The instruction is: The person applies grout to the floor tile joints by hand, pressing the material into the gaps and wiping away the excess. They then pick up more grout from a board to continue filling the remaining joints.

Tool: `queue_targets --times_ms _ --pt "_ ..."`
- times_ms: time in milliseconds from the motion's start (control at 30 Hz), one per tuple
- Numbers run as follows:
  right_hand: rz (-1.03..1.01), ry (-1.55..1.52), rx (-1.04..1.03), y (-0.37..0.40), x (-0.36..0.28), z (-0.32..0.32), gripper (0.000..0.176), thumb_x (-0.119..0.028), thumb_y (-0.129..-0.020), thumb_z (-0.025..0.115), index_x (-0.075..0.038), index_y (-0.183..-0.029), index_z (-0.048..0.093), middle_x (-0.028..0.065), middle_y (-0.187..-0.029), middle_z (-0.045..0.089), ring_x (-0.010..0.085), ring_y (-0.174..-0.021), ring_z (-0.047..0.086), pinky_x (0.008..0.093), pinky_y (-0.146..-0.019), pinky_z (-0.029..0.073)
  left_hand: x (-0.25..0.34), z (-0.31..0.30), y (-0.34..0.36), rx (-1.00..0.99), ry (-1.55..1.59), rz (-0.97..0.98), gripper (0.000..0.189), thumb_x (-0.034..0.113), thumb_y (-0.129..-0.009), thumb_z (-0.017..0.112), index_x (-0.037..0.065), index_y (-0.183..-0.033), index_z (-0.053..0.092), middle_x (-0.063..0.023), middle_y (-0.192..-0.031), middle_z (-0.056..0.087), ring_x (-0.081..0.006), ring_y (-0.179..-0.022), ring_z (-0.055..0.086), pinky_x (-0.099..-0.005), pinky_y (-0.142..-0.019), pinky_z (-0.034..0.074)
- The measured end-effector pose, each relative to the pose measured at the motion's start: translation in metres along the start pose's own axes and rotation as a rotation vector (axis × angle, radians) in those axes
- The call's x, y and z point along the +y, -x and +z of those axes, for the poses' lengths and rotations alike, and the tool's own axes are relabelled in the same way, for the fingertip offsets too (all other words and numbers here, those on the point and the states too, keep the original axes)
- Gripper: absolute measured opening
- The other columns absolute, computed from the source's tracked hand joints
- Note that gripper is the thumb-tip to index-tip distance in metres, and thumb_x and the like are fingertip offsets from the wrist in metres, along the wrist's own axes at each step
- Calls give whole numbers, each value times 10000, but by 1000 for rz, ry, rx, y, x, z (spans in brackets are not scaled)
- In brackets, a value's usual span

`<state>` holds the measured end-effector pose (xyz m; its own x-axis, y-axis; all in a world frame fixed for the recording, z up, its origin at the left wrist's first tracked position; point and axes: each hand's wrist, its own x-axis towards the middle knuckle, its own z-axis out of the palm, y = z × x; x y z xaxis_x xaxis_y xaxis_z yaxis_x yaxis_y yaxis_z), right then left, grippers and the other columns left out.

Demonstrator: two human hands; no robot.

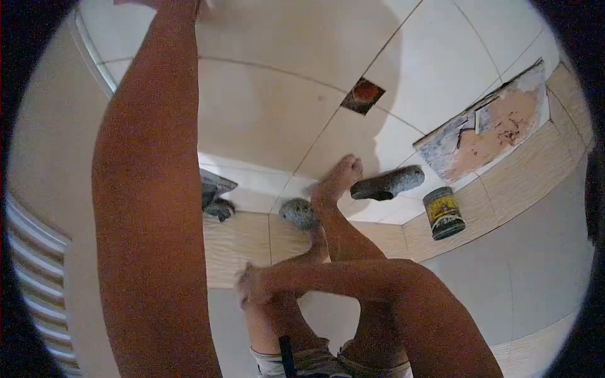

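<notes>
Left hand [165, 3], cut by the frame edge: grip cannot be determined. White tiles [271, 38] extend beside it. Nearer the body, right hand [253, 286], blurred at the knee [271, 318]: grip indeterminable. Step judged: reaching across tiles; next move calls for steady balance.

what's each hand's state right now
Left hand: mostly out of frame, can't tell.
Right hand: at the knee, blurred, no object visible, grip unclear.

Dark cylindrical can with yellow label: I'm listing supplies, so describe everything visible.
The dark cylindrical can with a yellow label has dark ends and markings too blurred to read; metal or plastic, I cannot tell. In the picture it overlaps the beige textured tile strip, right of the dark grey shoe. Whether it stands or lies is unclear. Nothing is seen holding it.
</notes>
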<state>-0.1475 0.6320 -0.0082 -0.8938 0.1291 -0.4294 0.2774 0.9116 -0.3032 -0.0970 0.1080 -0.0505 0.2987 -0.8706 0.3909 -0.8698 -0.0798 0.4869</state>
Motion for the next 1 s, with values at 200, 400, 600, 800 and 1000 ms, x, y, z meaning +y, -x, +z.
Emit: queue_targets --times_ms 200,400,600,800,1000 --pt "611 291 -806 -36 23 9 333 -333 -872 540 -21 -983 572 209 -1015 554 308 -936 574 503 -766 456 -1 3 -5 -13 60 -1 283 198 -953 388 -47 -988 523 -266 -1071 531 -411 -997 469 -509 -876 351" --pt "-102 1454 -2230 -12 -174 226 399 -411 -926 501 -145 -1208 594 177 -1220 591 263 -930 648 461 -795 530 -20 15 -6 -98 -38 62 391 231 -953 395 -45 -1216 482 -230 -1276 496 -414 -1106 431 -514 -937 324" --pt "-65 321 -2120 123 -163 159 440 -392 -937 467 -191 -1326 513 141 -1262 583 251 -961 650 483 -773 512 -32 34 -6 155 -114 158 216 165 -910 408 -41 -845 401 -210 -882 411 -373 -837 420 -505 -768 336" --pt "367 274 -1883 44 -156 116 493 -342 -924 459 -154 -1380 447 87 -1305 566 219 -1090 610 388 -850 458 -37 36 -7 55 -95 119 231 186 -921 400 -31 -844 381 -202 -892 393 -361 -833 406 -506 -756 332" --pt "137 -280 -1741 -114 -144 45 410 -269 -928 471 -53 -1274 509 136 -1232 604 250 -1095 610 305 -850 497 -37 33 -7 32 -105 126 241 185 -926 393 -49 -872 392 -210 -907 404 -362 -839 413 -503 -770 337"
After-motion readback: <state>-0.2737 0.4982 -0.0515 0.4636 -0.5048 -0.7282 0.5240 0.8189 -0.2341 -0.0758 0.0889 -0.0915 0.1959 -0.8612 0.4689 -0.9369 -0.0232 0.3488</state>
